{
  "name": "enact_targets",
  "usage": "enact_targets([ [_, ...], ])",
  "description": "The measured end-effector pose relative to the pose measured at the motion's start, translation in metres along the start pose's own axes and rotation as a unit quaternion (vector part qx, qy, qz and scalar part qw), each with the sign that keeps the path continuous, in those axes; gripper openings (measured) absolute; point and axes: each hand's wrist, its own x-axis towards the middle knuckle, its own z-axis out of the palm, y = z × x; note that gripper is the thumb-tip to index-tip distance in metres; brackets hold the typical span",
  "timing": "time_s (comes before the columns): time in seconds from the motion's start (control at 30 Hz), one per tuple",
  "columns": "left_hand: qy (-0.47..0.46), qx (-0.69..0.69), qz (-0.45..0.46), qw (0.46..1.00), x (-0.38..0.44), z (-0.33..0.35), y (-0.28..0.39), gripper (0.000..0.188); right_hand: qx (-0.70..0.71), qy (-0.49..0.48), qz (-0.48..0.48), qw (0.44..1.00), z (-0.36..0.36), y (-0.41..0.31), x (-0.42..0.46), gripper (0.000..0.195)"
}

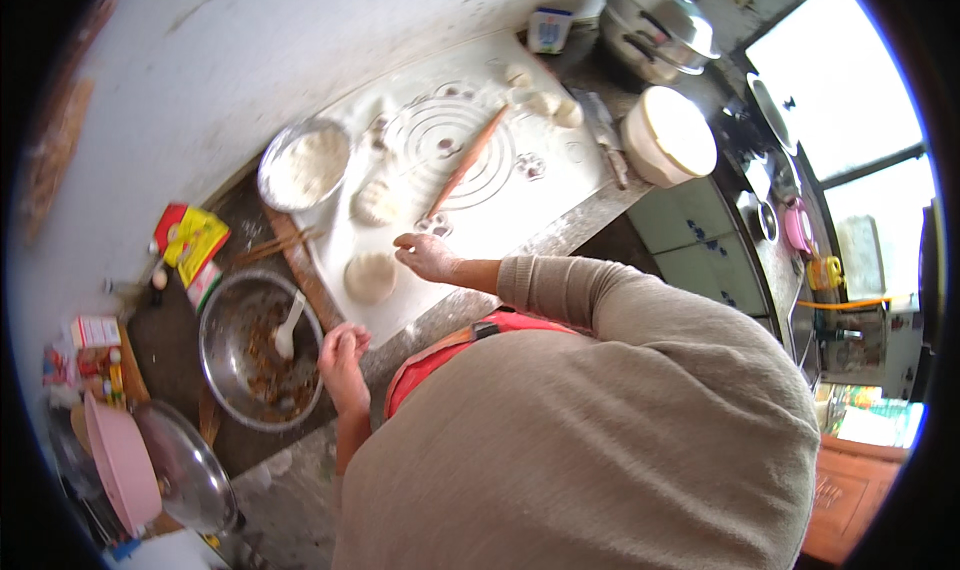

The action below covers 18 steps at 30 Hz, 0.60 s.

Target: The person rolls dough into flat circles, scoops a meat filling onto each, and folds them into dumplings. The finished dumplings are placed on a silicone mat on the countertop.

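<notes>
Beside the steel bowl of brown filling (pixel 262 412), my left hand (pixel 346 356) hovers with its fingers curled, and whether it holds anything is unclear. A white plastic spoon (pixel 289 330) rests in that bowl. Over the white kneading mat (pixel 517 225) is my right hand (pixel 427 257), floury and with bent fingers; its grip cannot be made out. A round, flat dough piece (pixel 370 278) lies just left of it, and a second round (pixel 376 202) is farther up. A wooden rolling pin (pixel 469 161) crosses the mat's printed circles. Small dough lumps (pixel 546 104) lie near its far corner.
A bowl of flour (pixel 305 165) stands at the mat's left corner, with chopsticks (pixel 277 246) nearby. A cleaver (pixel 600 127) and a white tub (pixel 667 136) are at the right, before a large steamer pot (pixel 656 29). A yellow-red packet (pixel 191 243) and pink basin (pixel 124 461) are left.
</notes>
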Motion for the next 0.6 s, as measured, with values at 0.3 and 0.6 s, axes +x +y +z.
enact_targets([
  [0.3, 0.058, 0.007, -0.038, 0.998, -0.003, 0.054, 0.009, 0.019, -0.256, 0.363, 0.024, 0.896, -0.242, 0.129, 0.098, 0.029],
  [0.6, -0.023, 0.141, -0.023, 0.989, 0.022, 0.113, 0.007, 0.017, -0.467, 0.113, 0.003, 0.877, -0.313, 0.182, 0.115, 0.045],
])
